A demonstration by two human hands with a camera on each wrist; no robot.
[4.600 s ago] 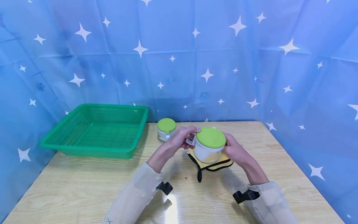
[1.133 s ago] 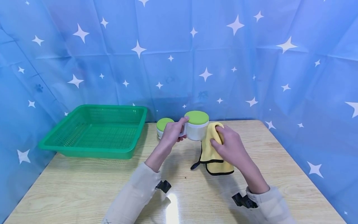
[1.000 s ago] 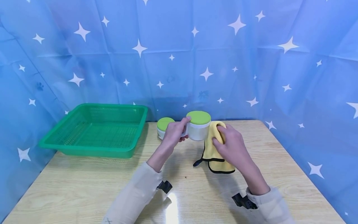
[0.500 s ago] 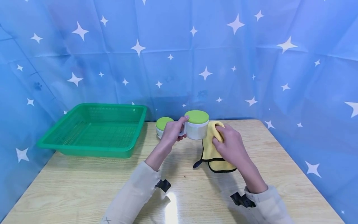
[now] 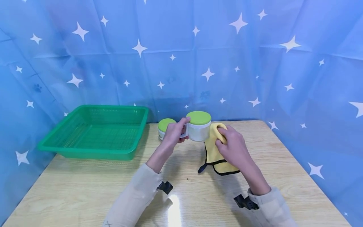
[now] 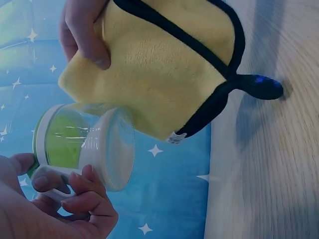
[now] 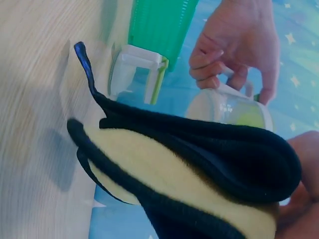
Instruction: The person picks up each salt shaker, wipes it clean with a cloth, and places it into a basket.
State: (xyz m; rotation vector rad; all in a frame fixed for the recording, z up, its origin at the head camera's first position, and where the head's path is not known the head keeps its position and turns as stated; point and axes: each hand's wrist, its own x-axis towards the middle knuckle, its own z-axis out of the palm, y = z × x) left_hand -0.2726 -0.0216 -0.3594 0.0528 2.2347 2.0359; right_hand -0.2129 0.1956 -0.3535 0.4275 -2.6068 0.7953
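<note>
My left hand point(image 5: 175, 132) grips the white handle of a clear jar with a green lid point(image 5: 199, 127), its thumb at the lid's edge. The left wrist view shows the jar point(image 6: 84, 144) raised off the table, with white on its lower part. My right hand point(image 5: 233, 145) pinches a folded yellow cloth with black edging point(image 5: 214, 151), which hangs down with its dark loop lowest. In the left wrist view the cloth point(image 6: 154, 74) overlaps the jar's side. A second, smaller green-lidded jar point(image 5: 166, 125) stands on the table behind my left hand, partly hidden by it.
A green plastic basket point(image 5: 99, 154) stands at the back left of the wooden table point(image 5: 85, 189). Close behind the table's far edge hangs a blue curtain with white stars point(image 5: 175, 85), which also runs along both sides.
Earlier, both hands held the jar over the cloth. Since then my right hand has left the jar and lifted the cloth beside it, while my left hand took the jar back-left. The last second shows little movement.
</note>
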